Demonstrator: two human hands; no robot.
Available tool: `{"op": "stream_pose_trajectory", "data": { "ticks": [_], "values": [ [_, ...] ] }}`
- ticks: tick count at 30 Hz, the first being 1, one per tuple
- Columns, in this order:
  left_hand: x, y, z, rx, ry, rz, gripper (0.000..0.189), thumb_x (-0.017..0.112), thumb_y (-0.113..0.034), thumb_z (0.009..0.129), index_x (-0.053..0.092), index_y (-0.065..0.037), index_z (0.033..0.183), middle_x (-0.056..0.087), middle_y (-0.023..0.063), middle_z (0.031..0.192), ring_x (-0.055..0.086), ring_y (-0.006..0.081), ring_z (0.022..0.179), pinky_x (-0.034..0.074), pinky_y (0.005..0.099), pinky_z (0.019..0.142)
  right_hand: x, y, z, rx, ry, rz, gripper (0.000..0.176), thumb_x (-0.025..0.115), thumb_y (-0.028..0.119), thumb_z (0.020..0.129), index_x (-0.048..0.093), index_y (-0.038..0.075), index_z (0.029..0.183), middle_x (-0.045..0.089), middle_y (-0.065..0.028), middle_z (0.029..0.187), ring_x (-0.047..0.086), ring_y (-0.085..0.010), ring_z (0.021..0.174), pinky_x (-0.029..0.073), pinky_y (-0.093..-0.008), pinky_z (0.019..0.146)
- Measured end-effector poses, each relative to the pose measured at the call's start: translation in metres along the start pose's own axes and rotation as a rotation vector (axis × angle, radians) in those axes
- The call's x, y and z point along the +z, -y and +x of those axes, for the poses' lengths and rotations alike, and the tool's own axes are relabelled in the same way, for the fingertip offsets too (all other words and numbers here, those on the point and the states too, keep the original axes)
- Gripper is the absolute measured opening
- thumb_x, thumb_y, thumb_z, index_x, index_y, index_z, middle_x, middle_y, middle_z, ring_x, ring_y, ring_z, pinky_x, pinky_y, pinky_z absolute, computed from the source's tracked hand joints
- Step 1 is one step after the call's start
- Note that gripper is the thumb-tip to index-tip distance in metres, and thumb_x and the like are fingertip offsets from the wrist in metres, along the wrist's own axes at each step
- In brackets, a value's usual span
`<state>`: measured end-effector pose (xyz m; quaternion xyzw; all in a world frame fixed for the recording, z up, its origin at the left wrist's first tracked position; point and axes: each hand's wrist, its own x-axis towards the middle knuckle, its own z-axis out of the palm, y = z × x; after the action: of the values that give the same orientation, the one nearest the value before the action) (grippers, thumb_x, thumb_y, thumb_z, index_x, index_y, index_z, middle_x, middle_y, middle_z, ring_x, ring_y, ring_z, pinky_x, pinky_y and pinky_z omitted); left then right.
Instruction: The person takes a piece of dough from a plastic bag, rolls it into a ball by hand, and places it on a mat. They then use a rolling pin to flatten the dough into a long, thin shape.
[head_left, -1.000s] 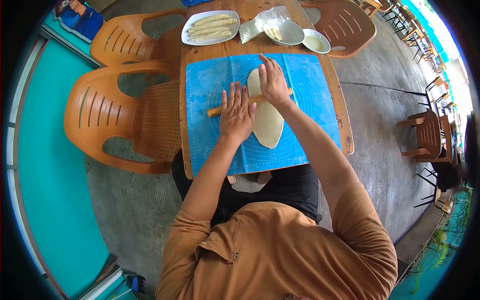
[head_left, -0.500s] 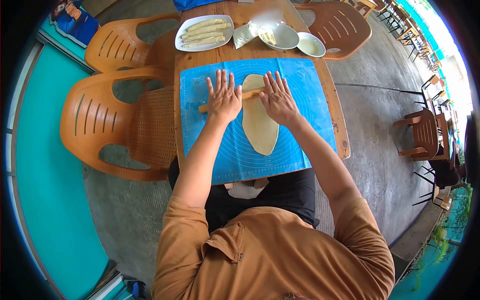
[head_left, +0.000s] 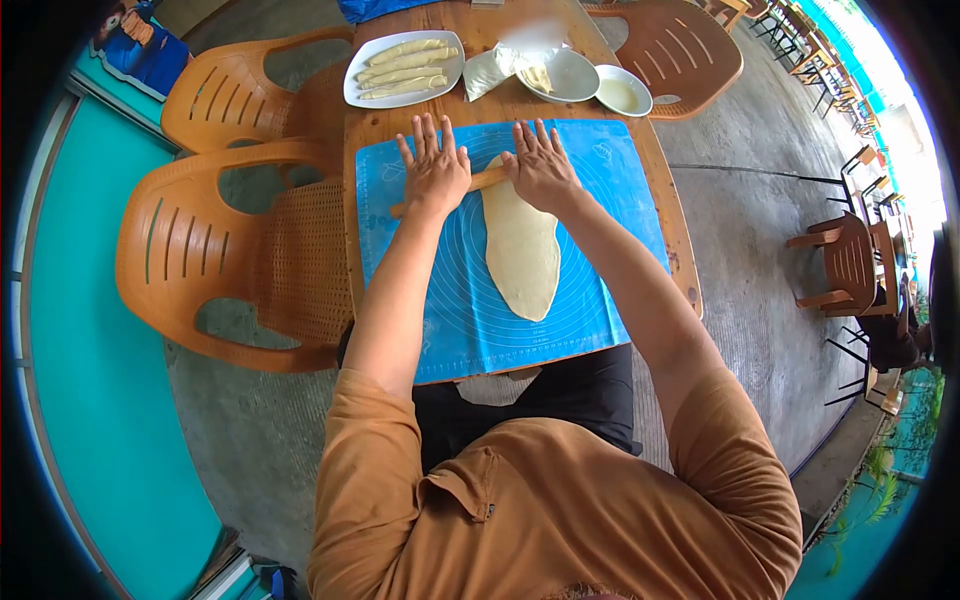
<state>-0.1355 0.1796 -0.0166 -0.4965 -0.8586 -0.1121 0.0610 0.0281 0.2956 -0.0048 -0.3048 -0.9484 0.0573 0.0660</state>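
Work surface: a blue mat [head_left: 460, 310] on a wooden table [head_left: 482, 113], in front of the seated person; 12 o'clock is the side away from the person.
Dough: one flat, elongated sheet [head_left: 523, 255] on the mat, right of its centre line; its far part runs under the rolling pin.
Long axis of dough: close to 12-to-6, leaning slightly toward 11-to-5; the rounded, tapering near end points to between 5 and 6 o'clock.
Rolling pin: wooden [head_left: 487, 179], lying across the dough's far part, slanting from about 8 toward 2 o'clock; its right end is hidden under the hand.
Left hand: [head_left: 437, 180] open, fingers extended and spread toward 12, palm area over the pin, not wrapped round it.
Right hand: [head_left: 541, 172] open, fingers extended toward 11, slightly parted, over the pin beside the dough's far end; grips nothing visibly.
Risk, thickness: uneven pressure between the palms could leave one side thicker, in the inspector's judgement.
Risk, shape: a slanted pin could pull the sheet crooked; excess force could tear or stick it.
Risk, control: with no finger grip, the pin could skid or swivel.
Beyond mat: white plate [head_left: 398, 101] of rolled pieces at 11; plastic bag [head_left: 484, 75], larger bowl [head_left: 588, 78] and smaller bowl [head_left: 620, 97] from 12 to 1.
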Motion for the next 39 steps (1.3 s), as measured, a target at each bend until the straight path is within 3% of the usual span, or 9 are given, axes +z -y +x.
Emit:
{"op": "stream_pose_trajectory", "data": {
  "ticks": [8,12,18,23,30,33,36,38,39],
  "values": [
    [0.002,0.0,0.02,-0.044,-0.109,0.08,0.067,0.041,-0.038,0.11,0.027,-0.003,0.165,0.021,0.0232,0.172,0.008,0.0368,0.163,0.002,0.0622,0.129,0.001,0.003,0.031,0.022,0.037,-0.055,0.073,0.027,0.048,0.112,0.027,-0.005,0.162,0.029,-0.0221,0.17,0.017,-0.039,0.16,0.011,-0.0507,0.132],
    [-0.002,0.005,0.016,-0.009,-0.291,0.116,0.059,0.044,-0.035,0.111,0.04,-0.001,0.159,0.039,0.0233,0.165,0.022,0.0367,0.16,0.01,0.0619,0.129,0.003,0.005,0.042,0.053,0.052,-0.012,0.074,0.028,0.047,0.111,0.026,-0.007,0.162,0.025,-0.0213,0.171,0.013,-0.038,0.162,0.01,-0.0514,0.132],
    [-0.016,0.013,-0.032,0.163,-0.049,-0.182,0.057,0.041,-0.037,0.112,0.046,-0.001,0.156,0.045,0.0181,0.162,0.029,0.031,0.158,0.012,0.0596,0.129,0.001,0.006,0.057,0.112,0.097,0.037,0.073,0.028,0.047,0.111,0.023,-0.003,0.164,0.02,-0.0208,0.173,0.011,-0.0379,0.162,0.008,-0.0539,0.131],
    [-0.007,0.021,-0.034,0.168,0.008,-0.158,0.065,0.026,-0.048,0.114,0.04,-0.004,0.16,0.034,0.0112,0.17,0.019,0.0261,0.162,0.004,0.0561,0.131,0.001,0.01,0.07,0.12,0.082,0.059,0.073,0.028,0.048,0.111,0.024,0.0,0.165,0.019,-0.0203,0.173,0.01,-0.0381,0.162,0.007,-0.055,0.131],
    [-0.017,0.017,-0.013,0.099,0.049,-0.093,0.067,0.024,-0.05,0.113,0.041,-0.006,0.161,0.031,0.0112,0.172,0.013,0.029,0.163,-0.001,0.0572,0.131,0.001,0.004,0.073,0.011,-0.187,0.17,0.064,0.03,0.047,0.113,0.049,0.0,0.151,0.05,-0.021,0.156,0.038,-0.0349,0.151,0.019,-0.0527,0.128],
    [-0.013,0.016,-0.008,0.092,0.032,-0.016,0.068,0.023,-0.051,0.113,0.04,-0.007,0.161,0.029,0.0137,0.172,0.012,0.032,0.163,0.002,0.0569,0.131,-0.009,-0.001,0.047,0.021,-0.373,0.45,0.053,0.038,0.04,0.113,0.058,0.001,0.143,0.058,-0.0194,0.146,0.049,-0.0365,0.141,0.029,-0.054,0.123],
    [-0.005,0.023,-0.002,0.091,0.012,-0.011,0.068,0.029,-0.052,0.112,0.041,-0.006,0.161,0.031,0.0176,0.17,0.016,0.0355,0.161,0.008,0.0579,0.13,-0.042,-0.015,-0.004,0.018,-0.433,0.644,0.048,0.041,0.034,0.113,0.061,-0.001,0.138,0.059,-0.02,0.145,0.052,-0.0372,0.137,0.035,-0.049,0.121],
    [0.01,0.035,0.003,0.178,-0.151,-0.183,0.06,0.046,-0.047,0.109,0.049,-0.006,0.153,0.04,0.0201,0.162,0.029,0.038,0.155,0.019,0.0585,0.126,-0.061,-0.025,-0.045,0.087,-0.435,0.706,0.044,0.044,0.031,0.113,0.064,-0.003,0.134,0.06,-0.0208,0.143,0.055,-0.0383,0.133,0.041,-0.0455,0.116],
    [0.0,0.036,0.002,0.243,-0.24,-0.218,0.046,0.059,-0.036,0.104,0.056,-0.008,0.14,0.053,0.0172,0.145,0.046,0.0378,0.139,0.033,0.0548,0.115,-0.067,-0.034,-0.066,0.101,-0.415,0.726,0.045,0.043,0.032,0.114,0.063,-0.003,0.135,0.06,-0.0199,0.141,0.057,-0.0355,0.132,0.043,-0.0424,0.114]
  ]
}}
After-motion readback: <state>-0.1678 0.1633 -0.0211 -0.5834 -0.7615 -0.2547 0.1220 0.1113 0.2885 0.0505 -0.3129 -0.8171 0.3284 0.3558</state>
